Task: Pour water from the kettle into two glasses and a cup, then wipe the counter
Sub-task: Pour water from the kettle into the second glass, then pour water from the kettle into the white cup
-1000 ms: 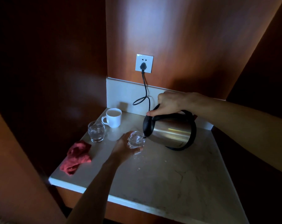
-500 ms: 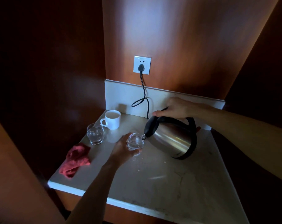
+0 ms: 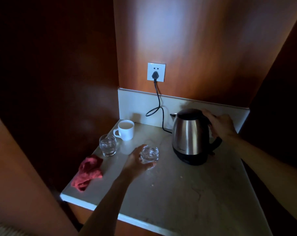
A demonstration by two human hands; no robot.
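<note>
The steel kettle (image 3: 188,133) with a black lid and handle stands upright on its black base at the back right of the pale counter (image 3: 186,193). My right hand (image 3: 220,124) is curled over the top of its handle. My left hand (image 3: 135,160) holds a short clear glass (image 3: 150,153) with water in it, standing on the counter left of the kettle. A second clear glass (image 3: 108,144) with water stands further left. Behind it is a white cup (image 3: 126,130). A crumpled red cloth (image 3: 89,171) lies near the counter's left edge.
A black cord (image 3: 158,106) runs from the wall socket (image 3: 156,72) down behind the kettle. Dark wooden panels close in the counter at the left, back and right. The front half of the counter is bare stone with faint marks.
The kettle went from tilted, spout at the glass, to upright on its base at the back right. My right hand moved with it. My left hand stayed on the glass.
</note>
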